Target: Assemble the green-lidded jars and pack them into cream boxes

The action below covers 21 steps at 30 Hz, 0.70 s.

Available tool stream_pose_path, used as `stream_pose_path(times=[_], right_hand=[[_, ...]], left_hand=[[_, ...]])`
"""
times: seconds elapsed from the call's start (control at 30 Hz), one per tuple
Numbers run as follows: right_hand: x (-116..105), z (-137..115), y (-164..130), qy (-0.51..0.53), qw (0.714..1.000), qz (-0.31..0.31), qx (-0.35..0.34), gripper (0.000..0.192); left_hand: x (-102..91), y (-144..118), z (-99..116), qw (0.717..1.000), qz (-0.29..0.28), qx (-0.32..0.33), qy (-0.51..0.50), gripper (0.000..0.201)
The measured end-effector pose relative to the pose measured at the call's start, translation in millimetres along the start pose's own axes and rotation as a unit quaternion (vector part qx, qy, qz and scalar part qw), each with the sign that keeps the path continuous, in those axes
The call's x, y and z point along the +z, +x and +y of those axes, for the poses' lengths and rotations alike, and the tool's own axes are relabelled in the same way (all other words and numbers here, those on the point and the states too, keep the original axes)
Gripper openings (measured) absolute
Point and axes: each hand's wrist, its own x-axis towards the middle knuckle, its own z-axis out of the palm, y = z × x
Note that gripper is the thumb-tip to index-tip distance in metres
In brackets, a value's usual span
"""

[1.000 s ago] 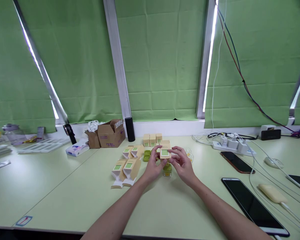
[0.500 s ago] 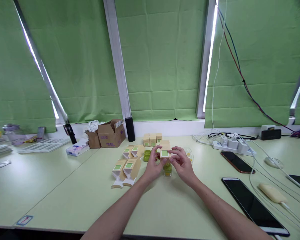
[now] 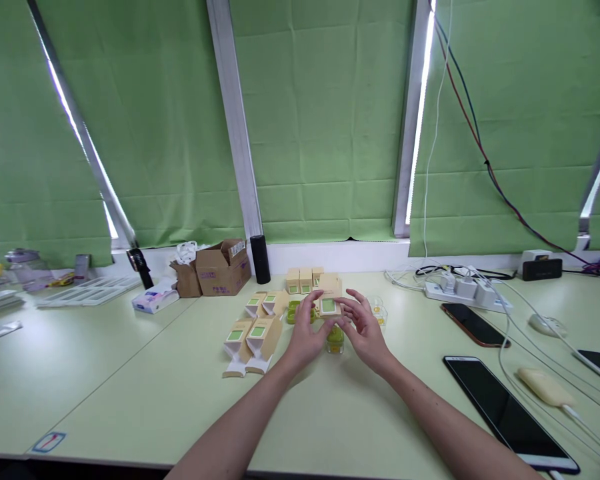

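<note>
Since the earlier frames your right hand (image 3: 364, 328) has loosened: its fingers have spread and lifted off the small tan box (image 3: 329, 301), which had been pinched from both sides.

Head view: your left hand (image 3: 306, 331) holds the box, thumb and fingers closed on its left side, green panel facing you. The right hand is open just beside the box's right edge, perhaps brushing it; I can't tell for sure. The box sits just above a green jar (image 3: 335, 339) standing on the surface (image 3: 130, 393), between your wrists. To your left lie flat-folded cartons (image 3: 253, 337) in pairs; three finished boxes (image 3: 305, 279) stand in a row behind.

My judgement: you're working the box over the jar. Keep the left hand's grip at the side walls so the opening stays square, hold the box upright and centred over the jar, and bring your right hand back low to steady it rather than pressing on the printed face.
</note>
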Motion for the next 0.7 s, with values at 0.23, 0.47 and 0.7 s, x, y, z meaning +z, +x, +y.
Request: stream_pose_path(times=[0.23, 0.47, 0.7], right_hand=[[0.2, -5.3, -3.5, -0.096, 0.995, -0.007, -0.040, 0.036], [1.8, -15.2, -6.6, -0.126, 0.983, -0.061, -0.118, 0.042], [0.9, -9.3, -7.0, -0.147, 0.981, -0.069, -0.106, 0.035]], left_hand=[[0.6, -2.2, -2.5, 0.998, 0.010, 0.019, 0.060, 0.060], [-3.2, 6.7, -6.3, 0.999, 0.049, -0.020, -0.008, 0.045], [-6.3, 10.7, -10.7, 0.988, 0.122, -0.074, -0.064, 0.057]])
